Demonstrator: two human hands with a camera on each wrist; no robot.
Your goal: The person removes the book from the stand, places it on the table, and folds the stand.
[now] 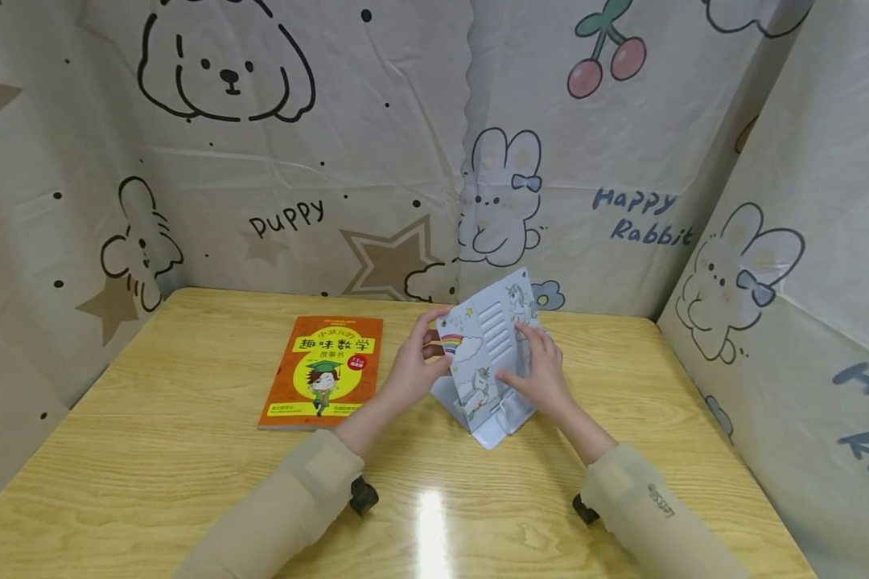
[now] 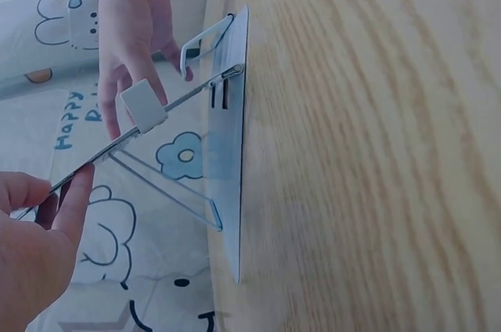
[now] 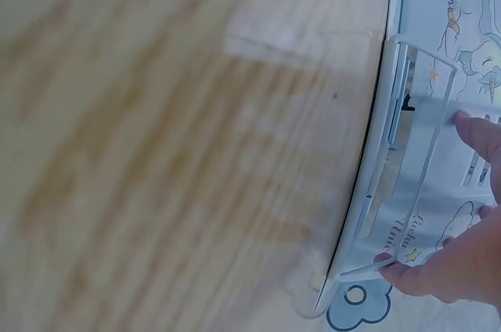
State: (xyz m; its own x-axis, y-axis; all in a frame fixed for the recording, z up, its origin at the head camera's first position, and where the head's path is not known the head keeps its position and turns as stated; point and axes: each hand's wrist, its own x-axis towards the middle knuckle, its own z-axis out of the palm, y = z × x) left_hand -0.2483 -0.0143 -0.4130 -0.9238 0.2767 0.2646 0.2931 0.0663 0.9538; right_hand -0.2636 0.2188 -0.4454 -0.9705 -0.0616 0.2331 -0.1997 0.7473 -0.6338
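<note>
A pale blue book stand printed with unicorns and a rainbow stands on the table, its slotted back panel tilted up from a flat base plate. My left hand pinches the panel's left edge between thumb and fingers. With its fingers spread, my right hand touches the panel's right part. In the right wrist view, one fingertip meets the end of a white wire bar at the front of the stand. Thin wire legs prop the panel from behind, seen in the left wrist view.
An orange and yellow book lies flat on the wooden table, left of the stand. Cartoon-printed cloth hangs behind the table and at both sides. Dark wrist devices sit under the sleeves.
</note>
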